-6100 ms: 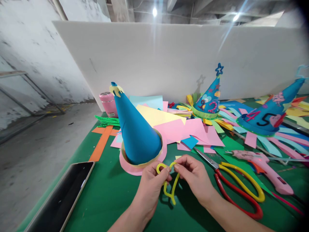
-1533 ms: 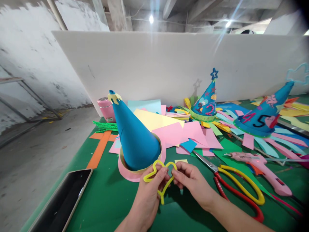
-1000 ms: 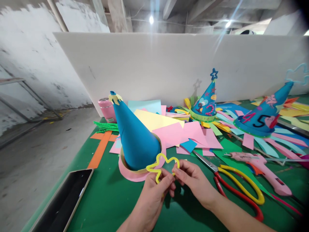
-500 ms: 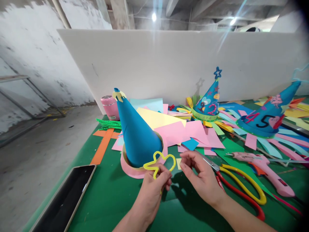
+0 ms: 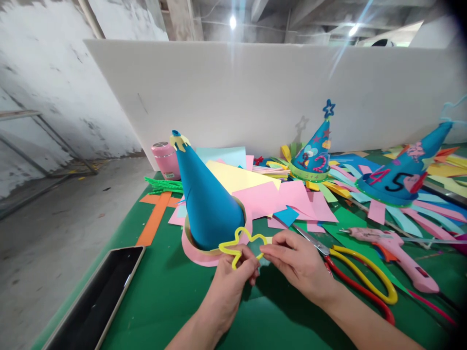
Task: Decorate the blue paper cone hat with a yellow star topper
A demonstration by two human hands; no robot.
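Note:
A yellow pipe cleaner is bent into a partly formed star. My left hand pinches its lower part, fingers closed. With thumb and forefinger together, my right hand grips the right side of the same pipe cleaner. Just behind my left hand a blue paper cone hat leans to the left, its tip wrapped in a cut yellow paper collar. Around the cone's base runs a pink paper brim.
Scissors with red and yellow handles lie right of my right hand, near a pink glue gun. A phone lies at left. Behind are pink paper sheets, green pipe cleaners and two decorated hats.
My right hand has moved left and closed its fingers on the right side of the yellow pipe cleaner. My left hand keeps its pinch.

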